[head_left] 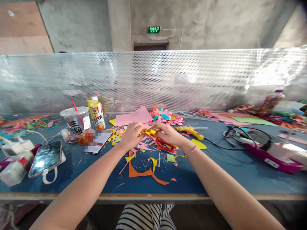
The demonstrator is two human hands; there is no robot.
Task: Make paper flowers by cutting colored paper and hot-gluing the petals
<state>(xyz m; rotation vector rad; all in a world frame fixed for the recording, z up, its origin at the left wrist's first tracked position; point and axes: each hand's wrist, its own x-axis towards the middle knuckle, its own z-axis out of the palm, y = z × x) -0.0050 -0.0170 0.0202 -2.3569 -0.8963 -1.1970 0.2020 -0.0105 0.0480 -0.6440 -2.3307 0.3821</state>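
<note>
Both hands pinch a small yellow paper piece (pixel 150 131) mid-table: left hand (pixel 131 134) and right hand (pixel 168 133) closed on it from either side. Red scissors (pixel 165 145) lie just under the right hand, among paper scraps (pixel 144 148) on the blue table (pixel 216 172); yellow glue gun (pixel 189 131) sits near, to the right

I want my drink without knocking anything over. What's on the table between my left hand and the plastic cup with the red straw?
In the head view, a juice bottle and a white card lie between the left hand and the plastic cup.
</note>
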